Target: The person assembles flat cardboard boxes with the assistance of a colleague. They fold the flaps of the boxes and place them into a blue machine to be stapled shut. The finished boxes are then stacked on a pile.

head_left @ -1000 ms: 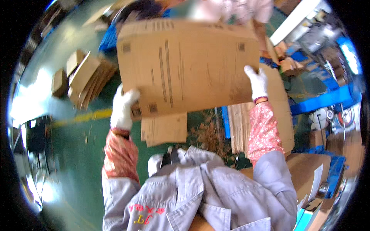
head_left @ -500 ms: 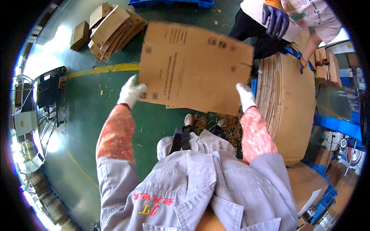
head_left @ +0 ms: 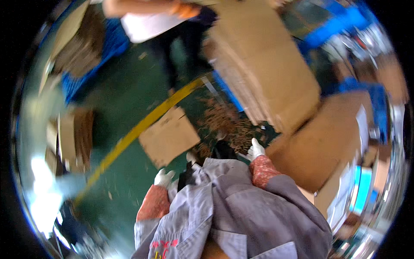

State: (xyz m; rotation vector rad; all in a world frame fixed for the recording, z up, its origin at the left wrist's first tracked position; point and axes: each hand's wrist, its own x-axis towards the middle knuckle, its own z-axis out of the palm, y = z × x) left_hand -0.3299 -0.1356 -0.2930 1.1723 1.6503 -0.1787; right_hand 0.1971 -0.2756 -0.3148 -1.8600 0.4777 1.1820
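My left hand (head_left: pixel 164 178), in a white glove, hangs low in front of my body. Its fingers are loosely apart and hold nothing. My right hand (head_left: pixel 256 150), gloved the same way, is also open and empty, with a few fingers stretched out. Beyond my left hand, a flat brown cardboard sheet (head_left: pixel 169 137) lies on the green floor, touched by neither hand. Closest to my right hand are brown cardboard scraps (head_left: pixel 228 129) strewn on the floor and the edge of a large cardboard sheet (head_left: pixel 321 134). Motion blurs the picture somewhat.
A tall stack of cardboard sheets (head_left: pixel 276 64) stands at the far right on a blue pallet (head_left: pixel 228 91). Near it stands another person (head_left: pixel 161 26) with an orange-and-dark glove. More cardboard stacks (head_left: pixel 77 138) stand at left. A yellow line (head_left: pixel 142 125) crosses the floor.
Both hands have let go of the cardboard sheet they held up and have dropped back toward my body. A sheet now lies on the floor. My view has swung to the right.
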